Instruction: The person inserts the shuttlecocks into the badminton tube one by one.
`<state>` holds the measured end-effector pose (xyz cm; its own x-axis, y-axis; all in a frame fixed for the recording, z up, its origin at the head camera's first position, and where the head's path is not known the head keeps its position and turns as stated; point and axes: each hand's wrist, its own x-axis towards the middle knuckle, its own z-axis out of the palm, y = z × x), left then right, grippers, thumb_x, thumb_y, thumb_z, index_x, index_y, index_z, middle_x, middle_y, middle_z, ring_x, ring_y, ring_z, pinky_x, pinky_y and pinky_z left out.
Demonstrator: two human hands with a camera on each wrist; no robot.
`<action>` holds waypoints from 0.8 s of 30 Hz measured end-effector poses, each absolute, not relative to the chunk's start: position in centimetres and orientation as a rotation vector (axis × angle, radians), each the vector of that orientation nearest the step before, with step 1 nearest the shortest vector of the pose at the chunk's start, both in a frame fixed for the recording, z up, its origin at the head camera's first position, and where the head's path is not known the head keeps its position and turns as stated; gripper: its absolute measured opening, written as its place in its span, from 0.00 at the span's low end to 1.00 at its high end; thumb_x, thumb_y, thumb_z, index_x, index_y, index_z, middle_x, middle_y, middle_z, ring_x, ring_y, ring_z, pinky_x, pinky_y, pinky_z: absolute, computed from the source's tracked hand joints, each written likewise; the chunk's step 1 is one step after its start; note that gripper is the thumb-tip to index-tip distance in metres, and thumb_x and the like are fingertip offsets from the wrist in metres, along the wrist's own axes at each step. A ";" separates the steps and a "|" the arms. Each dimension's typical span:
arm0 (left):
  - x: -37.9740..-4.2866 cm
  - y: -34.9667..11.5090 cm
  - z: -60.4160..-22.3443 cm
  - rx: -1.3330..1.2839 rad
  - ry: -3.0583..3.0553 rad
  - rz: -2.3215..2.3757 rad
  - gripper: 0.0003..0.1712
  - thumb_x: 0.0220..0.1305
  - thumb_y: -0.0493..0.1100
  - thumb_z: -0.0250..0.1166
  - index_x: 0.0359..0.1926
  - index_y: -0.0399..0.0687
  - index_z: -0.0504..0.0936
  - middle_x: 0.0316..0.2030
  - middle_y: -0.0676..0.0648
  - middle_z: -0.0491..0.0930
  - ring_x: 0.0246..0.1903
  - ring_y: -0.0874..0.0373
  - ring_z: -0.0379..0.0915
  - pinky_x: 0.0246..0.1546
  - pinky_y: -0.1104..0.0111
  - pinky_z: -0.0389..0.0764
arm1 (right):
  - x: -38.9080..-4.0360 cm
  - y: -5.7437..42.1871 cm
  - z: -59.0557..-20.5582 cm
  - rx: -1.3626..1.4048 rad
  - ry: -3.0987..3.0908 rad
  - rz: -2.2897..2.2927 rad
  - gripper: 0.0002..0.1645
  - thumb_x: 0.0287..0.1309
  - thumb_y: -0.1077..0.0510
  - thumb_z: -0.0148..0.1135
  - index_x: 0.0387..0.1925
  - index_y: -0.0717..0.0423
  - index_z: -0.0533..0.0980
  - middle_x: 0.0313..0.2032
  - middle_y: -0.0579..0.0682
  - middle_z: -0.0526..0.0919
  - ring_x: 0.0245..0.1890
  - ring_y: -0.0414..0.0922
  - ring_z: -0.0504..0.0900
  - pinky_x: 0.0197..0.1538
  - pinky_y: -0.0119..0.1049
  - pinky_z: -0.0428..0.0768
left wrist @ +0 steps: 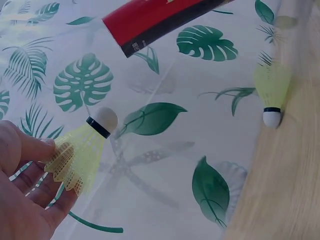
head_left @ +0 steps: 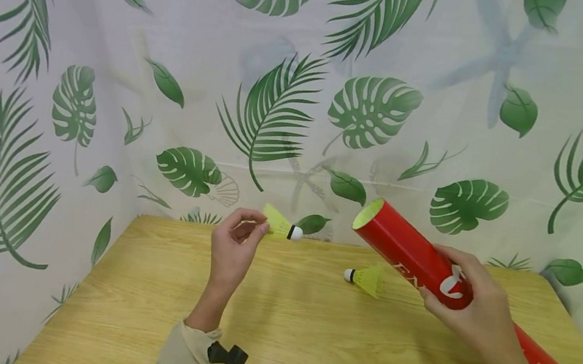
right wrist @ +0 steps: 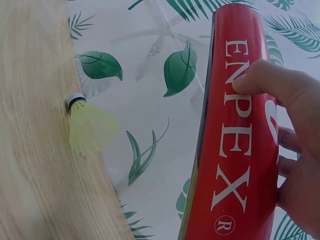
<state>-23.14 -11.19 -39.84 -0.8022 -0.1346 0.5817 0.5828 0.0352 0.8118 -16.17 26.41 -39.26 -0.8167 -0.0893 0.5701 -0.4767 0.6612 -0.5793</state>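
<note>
My left hand (head_left: 233, 248) pinches a yellow shuttlecock (head_left: 279, 226) by the edge of its skirt, between thumb and fingers. Its white cork with a black band points right, toward the tube. In my right hand (head_left: 484, 312) is a long red tube (head_left: 404, 246) with white ENPEX lettering, gripped round its middle. The tube tilts, its open end with a yellow-green inside raised toward the upper left. Part of its length is hidden behind the hand. Between the hands, a second yellow shuttlecock (head_left: 369, 279) lies on its side on the table, cork to the left.
The wooden table (head_left: 142, 310) reaches back to a white cloth (head_left: 201, 72) printed with green leaves, which hangs behind it and at both sides. A black strap mount (head_left: 227, 356) sits on the left wrist.
</note>
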 end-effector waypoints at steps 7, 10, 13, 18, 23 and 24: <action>-22.8 -10.8 -38.8 -0.433 -1.752 -1.833 0.05 0.63 0.27 0.70 0.40 0.30 0.83 0.38 0.37 0.83 0.34 0.54 0.85 0.41 0.68 0.86 | -16.0 26.1 -39.2 0.451 -2.373 1.033 0.52 0.42 0.71 0.81 0.70 0.46 0.72 0.58 0.50 0.79 0.46 0.31 0.75 0.38 0.19 0.79; -22.6 -10.4 -38.2 -0.439 -1.722 -1.843 0.05 0.63 0.27 0.70 0.40 0.30 0.83 0.38 0.35 0.83 0.34 0.55 0.85 0.42 0.68 0.86 | -16.1 26.0 -39.2 0.459 -2.365 1.036 0.52 0.41 0.71 0.81 0.70 0.47 0.72 0.57 0.50 0.79 0.46 0.31 0.75 0.38 0.18 0.78; -22.6 -10.1 -37.7 -0.453 -1.701 -1.836 0.05 0.64 0.27 0.69 0.40 0.30 0.83 0.38 0.35 0.83 0.34 0.54 0.86 0.41 0.68 0.86 | -16.1 25.9 -39.2 0.468 -2.359 1.034 0.52 0.40 0.71 0.82 0.69 0.48 0.73 0.57 0.50 0.79 0.46 0.30 0.75 0.38 0.17 0.78; -22.6 -9.6 -37.2 -0.465 -1.686 -1.825 0.05 0.63 0.27 0.70 0.40 0.31 0.84 0.38 0.36 0.84 0.34 0.47 0.86 0.41 0.68 0.86 | -16.1 25.7 -39.2 0.473 -2.366 1.026 0.53 0.39 0.72 0.82 0.70 0.48 0.73 0.56 0.51 0.80 0.46 0.29 0.74 0.38 0.17 0.78; -22.7 -9.3 -36.7 -0.490 -1.683 -1.807 0.05 0.64 0.28 0.70 0.40 0.32 0.84 0.38 0.37 0.85 0.33 0.47 0.86 0.41 0.68 0.86 | -16.1 25.6 -39.2 0.475 -2.362 1.036 0.53 0.40 0.72 0.81 0.70 0.48 0.72 0.57 0.51 0.80 0.47 0.29 0.74 0.38 0.16 0.77; -22.8 -9.2 -36.7 -0.493 -1.681 -1.804 0.05 0.64 0.28 0.70 0.41 0.32 0.85 0.38 0.38 0.85 0.33 0.48 0.86 0.41 0.68 0.86 | -16.1 25.6 -39.1 0.477 -2.361 1.037 0.53 0.40 0.72 0.81 0.70 0.48 0.72 0.57 0.51 0.80 0.48 0.29 0.74 0.38 0.16 0.77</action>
<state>-22.79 -9.24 -36.66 -0.7401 -0.1837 0.6469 0.6582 -0.0009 0.7528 -16.07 25.62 -39.13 -0.8067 -0.1096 0.5808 -0.5019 0.6459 -0.5752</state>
